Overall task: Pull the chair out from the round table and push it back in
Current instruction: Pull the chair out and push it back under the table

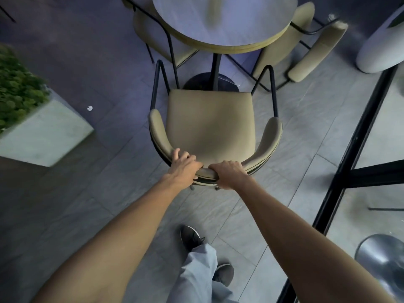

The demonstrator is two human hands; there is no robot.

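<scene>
A tan padded chair (209,123) with a black metal frame stands on the tiled floor, its whole seat clear of the round table (223,25) beyond it. The chair's curved backrest faces me. My left hand (184,167) rests over the backrest's top edge left of centre, fingers partly spread across it. My right hand (231,173) is closed around the same edge just right of centre. The table's black post and round base (209,82) sit right in front of the seat's far edge.
Two more tan chairs (284,47) stay tucked at the table's left and right. A concrete planter (43,132) with green plants stands at left. A black-framed glass partition (358,136) runs along the right. My feet (190,237) are behind the chair.
</scene>
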